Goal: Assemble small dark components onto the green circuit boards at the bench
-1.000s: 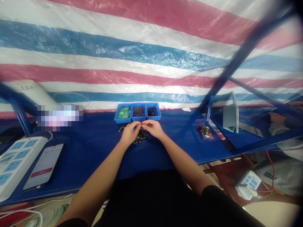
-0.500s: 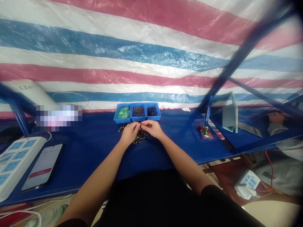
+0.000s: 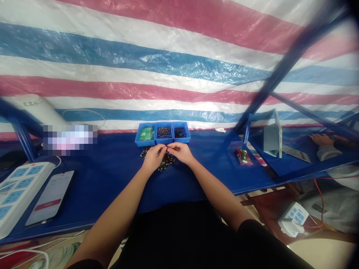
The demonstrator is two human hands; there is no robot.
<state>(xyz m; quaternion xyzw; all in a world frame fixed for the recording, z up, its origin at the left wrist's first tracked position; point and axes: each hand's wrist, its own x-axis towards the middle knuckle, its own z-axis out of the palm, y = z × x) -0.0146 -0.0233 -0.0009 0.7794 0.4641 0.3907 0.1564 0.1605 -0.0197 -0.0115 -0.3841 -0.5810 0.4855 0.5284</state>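
Note:
My left hand [image 3: 153, 157] and my right hand [image 3: 181, 151] meet fingertip to fingertip over a small heap of dark little parts [image 3: 166, 162] on the blue table [image 3: 112, 175]. Both hands are pinched closed on a tiny piece between them; it is too small to name. Just behind the hands stand three joined blue bins [image 3: 163, 133]: the left one holds green pieces, the middle one brownish parts, the right one black parts.
A white power strip [image 3: 15, 190] and a phone [image 3: 50, 197] lie at the left. A small red and green packet [image 3: 242, 156] and a propped tablet [image 3: 273, 133] sit at the right. Another person's hand [image 3: 322, 141] rests at the far right. A striped tarp hangs behind.
My hands stay pinched together over the heap with only slight finger movement. The other person's hand at the far right has shifted a little.

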